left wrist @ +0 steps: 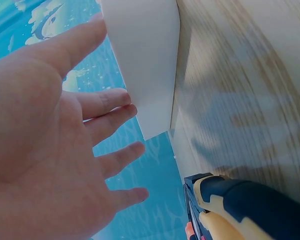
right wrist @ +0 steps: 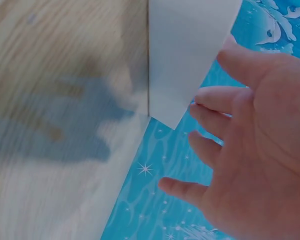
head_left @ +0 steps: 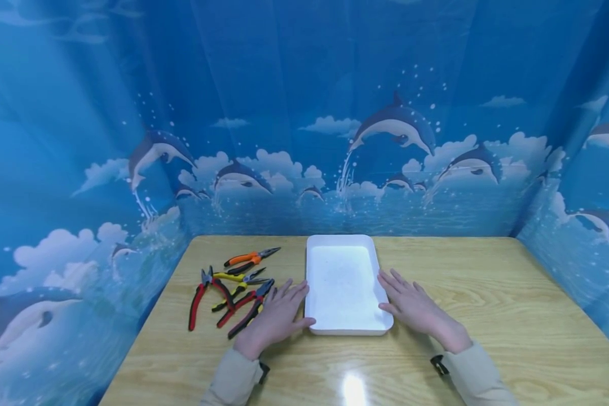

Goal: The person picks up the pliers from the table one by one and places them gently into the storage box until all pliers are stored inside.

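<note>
A white rectangular tray (head_left: 342, 326) lies flat on the wooden table, its long side running away from me. My left hand (head_left: 279, 317) is at the tray's left side, fingers spread and fairly straight, thumb over the near left rim. On the opposite side my right hand (head_left: 413, 304) touches the right rim, its fingers also extended. In the left wrist view the thumb and fingertips of the left hand (left wrist: 65, 135) meet the tray wall (left wrist: 145, 65). The right wrist view has the right hand (right wrist: 260, 130) against the other tray wall (right wrist: 185, 55). Neither hand curls round anything.
Left of the tray lie several pliers: an orange-and-black pair (head_left: 245, 260) at the back, red-and-black pliers (head_left: 197, 307) farthest left, a yellow-and-black pair (head_left: 228, 276), and another red-and-black pair (head_left: 238, 309) close to my left hand. A dolphin-print curtain (head_left: 284, 113) surrounds the wooden table (head_left: 487, 293).
</note>
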Tool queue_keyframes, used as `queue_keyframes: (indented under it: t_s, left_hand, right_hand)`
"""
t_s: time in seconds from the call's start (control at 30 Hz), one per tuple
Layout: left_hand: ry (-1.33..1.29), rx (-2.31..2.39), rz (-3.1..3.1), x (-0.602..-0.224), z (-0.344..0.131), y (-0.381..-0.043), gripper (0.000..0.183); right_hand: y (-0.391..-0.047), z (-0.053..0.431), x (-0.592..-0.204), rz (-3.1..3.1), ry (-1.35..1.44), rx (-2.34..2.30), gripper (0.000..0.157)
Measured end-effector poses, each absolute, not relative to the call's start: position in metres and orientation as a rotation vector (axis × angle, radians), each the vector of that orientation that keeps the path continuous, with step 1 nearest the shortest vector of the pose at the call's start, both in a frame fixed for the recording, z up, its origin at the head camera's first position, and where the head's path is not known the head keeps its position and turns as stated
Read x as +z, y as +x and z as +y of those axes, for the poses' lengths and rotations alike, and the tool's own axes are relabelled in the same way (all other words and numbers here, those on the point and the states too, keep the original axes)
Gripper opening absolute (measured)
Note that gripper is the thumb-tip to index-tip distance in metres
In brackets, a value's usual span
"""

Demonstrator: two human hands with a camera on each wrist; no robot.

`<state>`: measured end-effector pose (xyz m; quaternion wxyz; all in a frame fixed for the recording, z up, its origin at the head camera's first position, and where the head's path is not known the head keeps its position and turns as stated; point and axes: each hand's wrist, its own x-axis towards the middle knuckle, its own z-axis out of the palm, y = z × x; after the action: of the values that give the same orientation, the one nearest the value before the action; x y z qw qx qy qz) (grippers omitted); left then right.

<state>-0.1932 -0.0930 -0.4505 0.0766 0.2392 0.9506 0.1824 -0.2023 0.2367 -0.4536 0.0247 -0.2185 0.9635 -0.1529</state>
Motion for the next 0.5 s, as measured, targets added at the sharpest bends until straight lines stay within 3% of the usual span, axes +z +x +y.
queue_keyframes:
  t_s: [0.5]
  left_hand:
    - [0.704, 0.545, 2.848, -0.4503, -0.0927, -0.1935, 0.076]
  right_hand:
    - [-0.1967, 0.2302, -0.4569, 2.967, -0.639, -0.449, 0.059]
